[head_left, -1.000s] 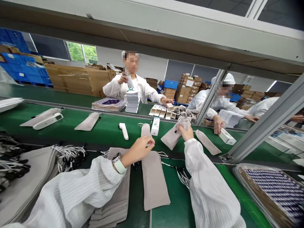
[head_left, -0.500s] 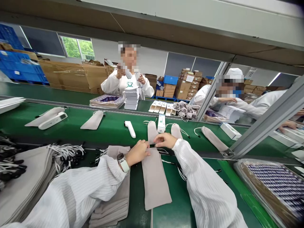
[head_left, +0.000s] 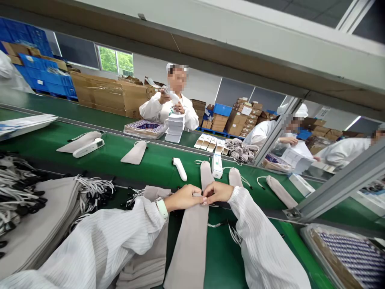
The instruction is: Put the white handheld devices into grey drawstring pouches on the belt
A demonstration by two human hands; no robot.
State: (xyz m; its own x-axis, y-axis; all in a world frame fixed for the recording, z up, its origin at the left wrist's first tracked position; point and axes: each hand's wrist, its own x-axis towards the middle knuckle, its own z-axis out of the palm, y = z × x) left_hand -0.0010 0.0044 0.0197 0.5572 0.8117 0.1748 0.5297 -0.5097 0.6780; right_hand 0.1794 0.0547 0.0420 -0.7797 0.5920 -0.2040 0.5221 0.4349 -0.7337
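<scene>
A long grey drawstring pouch (head_left: 191, 245) lies toward me on the green bench, its top end raised a little between my hands. My left hand (head_left: 187, 197) pinches the top edge from the left, fingertips together. From the right, my right hand (head_left: 217, 192) pinches the same edge, and the fingertips of both hands meet. Part of the pouch's white cord shows under the right hand. Under my left forearm sits a stack of grey pouches (head_left: 150, 249), and a larger pile of pouches (head_left: 57, 216) with white cords and black toggles is farther left.
On the green conveyor (head_left: 114, 172) ahead lie a white handheld thermometer (head_left: 179, 169), more grey pouches (head_left: 135, 153) and a small white box (head_left: 217, 165). A metal post (head_left: 270, 140) rises at right, near a tray of batteries (head_left: 345, 249). Co-workers stand across the line.
Both hands have come together at the pouch's top edge, fingertips now meeting. The pouch appears closer and tilted, its lower end toward me. The view has shifted, and the person opposite has lowered their hands.
</scene>
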